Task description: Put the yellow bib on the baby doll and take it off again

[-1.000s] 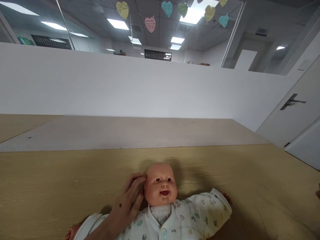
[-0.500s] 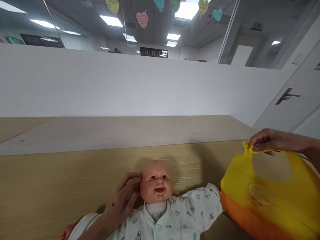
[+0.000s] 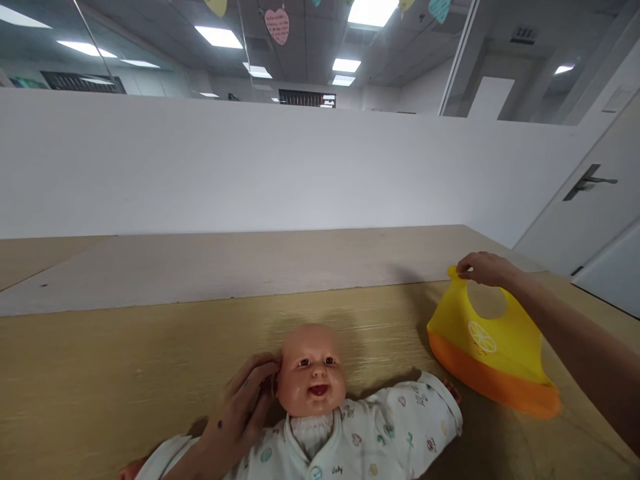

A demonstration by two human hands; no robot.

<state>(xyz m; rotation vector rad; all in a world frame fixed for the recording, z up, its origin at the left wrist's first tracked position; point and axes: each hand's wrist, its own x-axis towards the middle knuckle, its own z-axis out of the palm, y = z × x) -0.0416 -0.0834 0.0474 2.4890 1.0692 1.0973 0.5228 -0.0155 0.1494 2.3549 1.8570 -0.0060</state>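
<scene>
A baby doll point(image 3: 313, 373) in a white patterned outfit lies on its back at the lower middle, its arms spread. My left hand point(image 3: 245, 403) rests beside the doll's head, fingertips touching its ear side, fingers loosely bent with the thumb apart. At the right, my right hand point(image 3: 487, 268) pinches the neck strap end of a yellow silicone bib point(image 3: 450, 320). An orange catch pocket runs along the bib's lower edge, and a lemon slice is printed on its front. The bib hangs near the doll's outstretched hand. My right forearm covers part of the bib's right side.
The doll lies on a wooden surface point(image 3: 125, 373) with a paler board point(image 3: 225, 263) behind it. A white wall point(image 3: 250, 167) rises beyond, topped by glass with heart-shaped notes point(image 3: 277, 27). A door with a handle point(image 3: 590, 182) is at the right.
My right hand has carried the bib away from me and to the left, so it now appears smaller and farther back. My left hand stays by the doll's head. The view shifted slightly.
</scene>
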